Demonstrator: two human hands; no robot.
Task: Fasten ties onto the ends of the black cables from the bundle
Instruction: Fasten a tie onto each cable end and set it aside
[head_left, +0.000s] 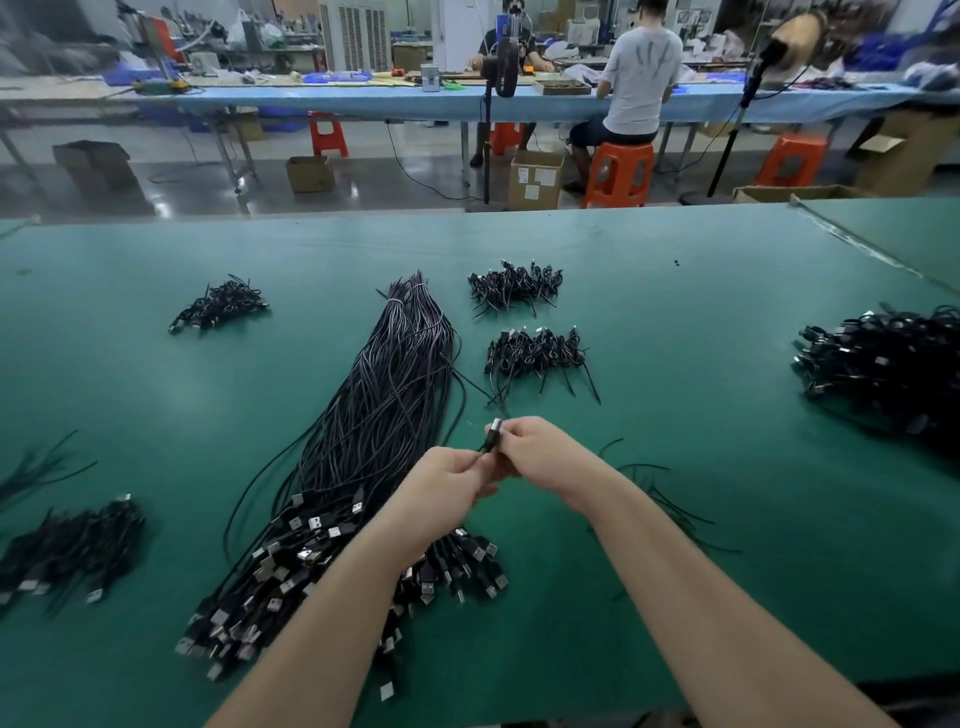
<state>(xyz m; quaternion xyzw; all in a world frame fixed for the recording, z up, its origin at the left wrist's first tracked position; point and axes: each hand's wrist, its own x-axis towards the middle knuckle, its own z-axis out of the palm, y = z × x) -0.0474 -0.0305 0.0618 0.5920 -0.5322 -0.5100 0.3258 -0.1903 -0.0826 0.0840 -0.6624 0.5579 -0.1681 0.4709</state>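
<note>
A green work table (675, 312) seen from above the worker's own arms. At far left lie two small heaps of tied black cables (67, 545); another sits further back (218, 306). Left of centre, the bundle (374, 415) of loose black cables runs away from the viewer, its USB plugs fanned out at the near end under the left forearm. In the middle, both hands meet just above the table. The left hand (447, 483) pinches a single cable (491, 441) just below its plug; the right hand (540, 454) closes its fingers round the plug end, which points up and away. Whether a tie is already on it is too small to tell. The cable's long axis runs from left hand to right. Right of the hands lie loose ties (670, 499), nearest the right hand. At far right is a large heap of cables (883, 369).
</note>
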